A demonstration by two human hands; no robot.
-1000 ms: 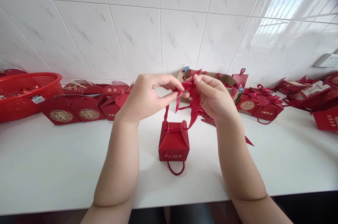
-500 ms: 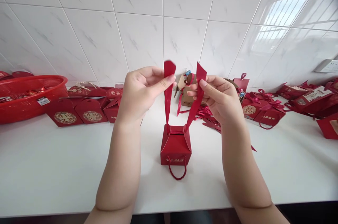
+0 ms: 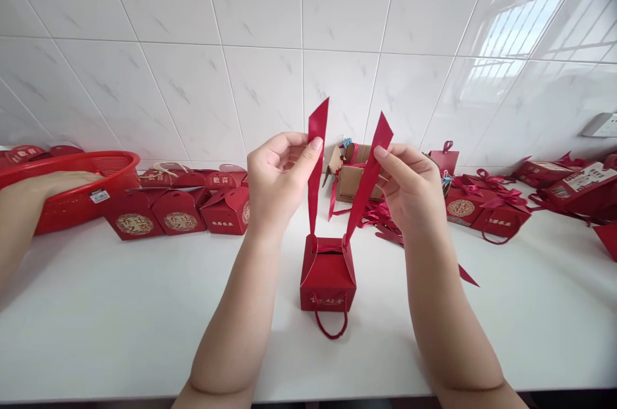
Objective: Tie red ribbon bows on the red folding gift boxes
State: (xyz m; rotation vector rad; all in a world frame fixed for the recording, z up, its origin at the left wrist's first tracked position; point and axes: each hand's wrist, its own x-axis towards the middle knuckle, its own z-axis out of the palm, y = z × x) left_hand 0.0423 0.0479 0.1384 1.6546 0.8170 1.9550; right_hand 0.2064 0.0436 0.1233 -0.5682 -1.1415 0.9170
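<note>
Red ribbon [image 3: 359, 202], tails [image 3: 315, 187] pointing up, long axes steep, left hand [image 3: 276, 181], right hand [image 3: 411, 185] each pinching one

From here I see a ribbon [image 3: 363, 185] of satiny cloth, a box [image 3: 328, 272] of smooth card, a basket [image 3: 70, 211] of glossy plastic.

Glossy tiled wall [image 3: 260, 4], white table [image 3: 120, 325]

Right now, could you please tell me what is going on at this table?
The left hand and right hand each pinch one end of a red ribbon that comes up from the top of a small red box. The two ends are apart and untied; the box stands on the white table. At the left, another person's hand reaches into a red basket.
</note>
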